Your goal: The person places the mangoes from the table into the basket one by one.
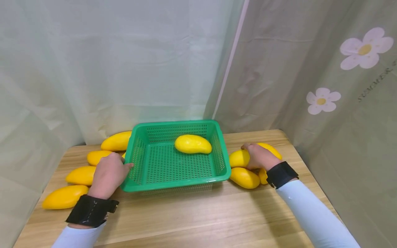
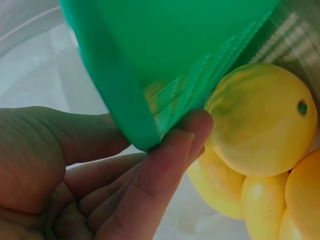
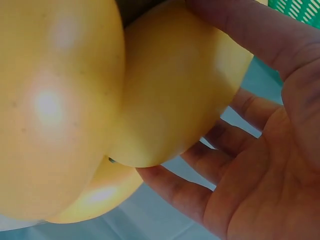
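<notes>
A green plastic basket [image 1: 175,186] with mesh walls stands mid-table, holding one yellow mango [image 1: 193,144] toward its right side. My left hand [image 1: 109,175] pinches the basket's left rim; in the left wrist view the thumb is on one side of the green rim [image 2: 112,95] and the fingers on the other. Right of the basket, my right hand [image 1: 260,156] grips a mango [image 1: 239,158] among a small group. The right wrist view has its thumb and fingers around opposite sides of that fruit [image 3: 172,90], with a larger-looking mango [image 3: 55,105] beside it.
Several mangoes, such as the front one [image 1: 65,197], lie along the table's left side, partly hidden by the left hand and basket. Another mango [image 1: 245,178] lies just in front of the right hand. A curtain [image 1: 149,69] hangs behind the wooden table [image 1: 186,220].
</notes>
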Action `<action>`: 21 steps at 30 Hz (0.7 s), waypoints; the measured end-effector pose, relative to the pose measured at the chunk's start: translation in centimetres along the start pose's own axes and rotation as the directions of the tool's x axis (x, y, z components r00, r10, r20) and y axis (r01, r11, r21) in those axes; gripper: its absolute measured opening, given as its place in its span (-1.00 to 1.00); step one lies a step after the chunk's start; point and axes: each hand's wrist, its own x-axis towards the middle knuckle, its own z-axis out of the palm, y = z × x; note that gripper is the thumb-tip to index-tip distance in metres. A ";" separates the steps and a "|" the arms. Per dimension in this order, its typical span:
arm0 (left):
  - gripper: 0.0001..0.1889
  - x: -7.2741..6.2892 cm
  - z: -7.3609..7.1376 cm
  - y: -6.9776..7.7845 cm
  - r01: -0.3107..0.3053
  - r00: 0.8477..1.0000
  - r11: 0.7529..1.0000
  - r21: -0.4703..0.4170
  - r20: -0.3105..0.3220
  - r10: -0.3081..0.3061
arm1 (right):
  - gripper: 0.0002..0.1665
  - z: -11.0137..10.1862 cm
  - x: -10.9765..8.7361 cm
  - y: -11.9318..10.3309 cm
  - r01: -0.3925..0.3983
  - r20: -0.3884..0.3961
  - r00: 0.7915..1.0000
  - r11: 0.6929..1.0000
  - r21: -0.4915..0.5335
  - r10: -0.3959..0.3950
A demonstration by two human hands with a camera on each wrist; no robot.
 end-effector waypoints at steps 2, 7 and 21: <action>-0.66 0.0 -0.1 0.1 -0.001 1.000 1.000 -0.002 0.000 0.001 | -0.11 0.1 0.0 0.1 0.007 -0.006 1.000 1.000 -0.010 -0.007; -0.65 0.0 -0.3 0.1 -0.009 1.000 1.000 0.005 -0.010 0.009 | -0.07 0.2 0.2 0.3 0.023 -0.023 0.999 0.999 -0.027 -0.024; -0.66 0.1 -0.1 0.1 0.004 1.000 1.000 0.002 0.002 -0.004 | -0.04 0.9 0.4 0.8 0.069 -0.089 0.993 0.990 -0.121 -0.080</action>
